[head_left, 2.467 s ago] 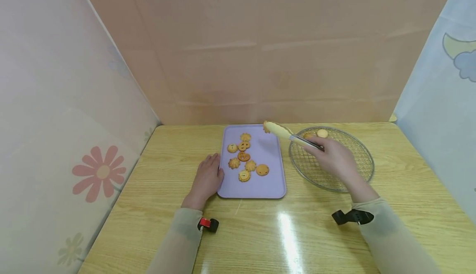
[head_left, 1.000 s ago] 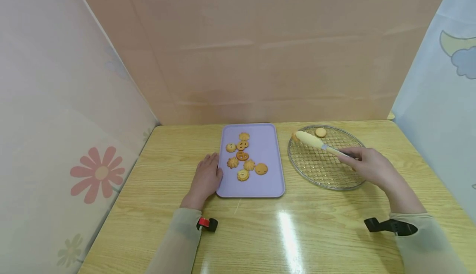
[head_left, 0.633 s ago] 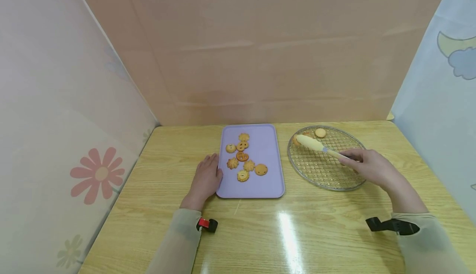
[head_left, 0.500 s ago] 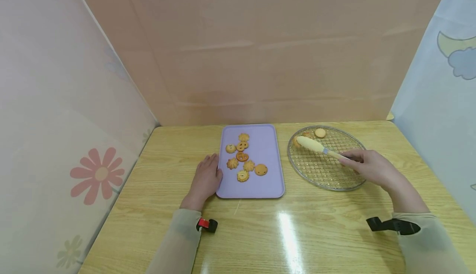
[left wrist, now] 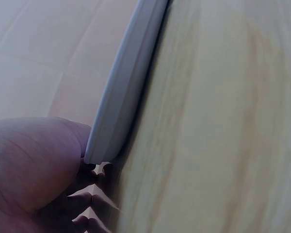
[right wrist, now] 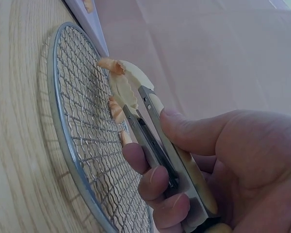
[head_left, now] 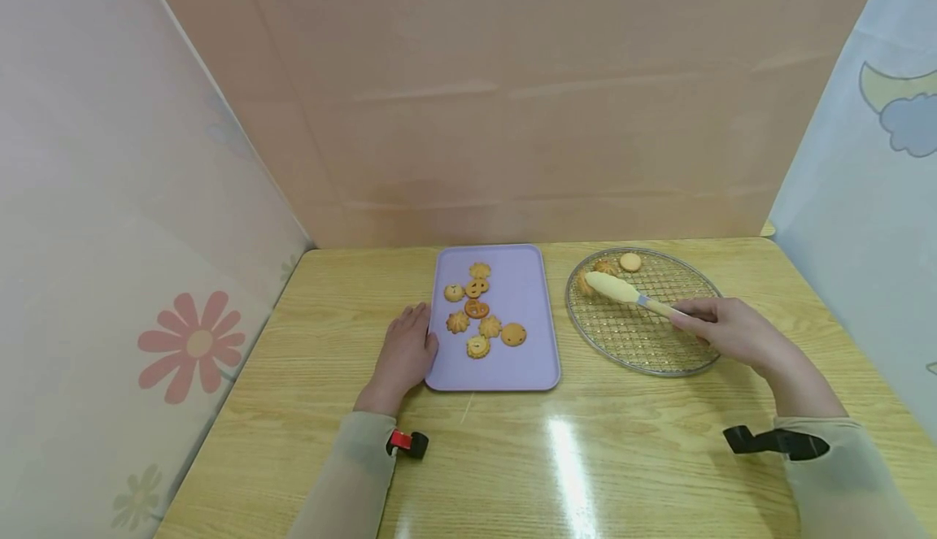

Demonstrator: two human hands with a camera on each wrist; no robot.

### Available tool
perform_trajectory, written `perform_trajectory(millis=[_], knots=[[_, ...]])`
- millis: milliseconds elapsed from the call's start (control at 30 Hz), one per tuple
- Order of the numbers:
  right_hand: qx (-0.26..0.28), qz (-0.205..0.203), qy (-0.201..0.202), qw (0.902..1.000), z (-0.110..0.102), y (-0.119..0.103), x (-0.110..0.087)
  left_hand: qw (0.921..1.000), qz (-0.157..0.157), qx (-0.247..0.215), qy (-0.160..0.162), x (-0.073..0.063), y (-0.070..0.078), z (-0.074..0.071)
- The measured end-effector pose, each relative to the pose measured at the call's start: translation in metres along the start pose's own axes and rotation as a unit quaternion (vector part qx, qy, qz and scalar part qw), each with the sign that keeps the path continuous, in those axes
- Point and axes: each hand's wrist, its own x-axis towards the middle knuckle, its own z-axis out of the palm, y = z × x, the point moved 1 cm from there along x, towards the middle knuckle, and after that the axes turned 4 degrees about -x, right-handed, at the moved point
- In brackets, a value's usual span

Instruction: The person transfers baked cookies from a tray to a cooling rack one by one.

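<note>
My right hand (head_left: pixel 732 329) holds a pair of tongs (head_left: pixel 651 302) with cream scalloped tips, fingers and thumb wrapped round the handles. Their tips are at a brown cookie (head_left: pixel 584 283) by the left side of the round wire rack (head_left: pixel 684 371); whether they still grip it I cannot tell. In the right wrist view this cookie (right wrist: pixel 110 65) is at the tips' end. My left hand (head_left: pixel 403 352) rests against the left edge of the purple tray (head_left: pixel 538 372), thumb at the rim. Several cookies lie on the tray, among them a pretzel-shaped one (head_left: pixel 477 308) and a round one (head_left: pixel 514 334).
A round pale cookie (head_left: pixel 630 262) and a brown one (head_left: pixel 605 267) lie at the rack's back. The wooden table (head_left: pixel 498 458) stretches in front of tray and rack. A tan backdrop (head_left: pixel 505 116) stands behind, with patterned sheets (head_left: pixel 198 344) at the sides.
My right hand has carried the tongs and cookie from above the tray's right side to the rack, then lowered them. My left hand and the tray stay put.
</note>
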Motion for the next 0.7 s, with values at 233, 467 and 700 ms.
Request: perform_trajectory(millis=[233, 467, 700], knots=[[0.016, 0.001, -0.010, 0.9998, 0.0006, 0.0019, 0.0009, 1.0000, 0.002, 0.002, 0.002, -0.0001, -0.0017, 0.0013], [0.023, 0.001, -0.014, 0.9996, 0.0006, 0.0040, 0.0017, 1.0000, 0.001, 0.000, 0.001, 0.0009, -0.0019, 0.0014], [0.030, 0.005, -0.017, 0.9994, 0.0006, 0.0053, 0.0017, 1.0000, 0.002, -0.002, 0.004, 0.0004, -0.0009, 0.0008]])
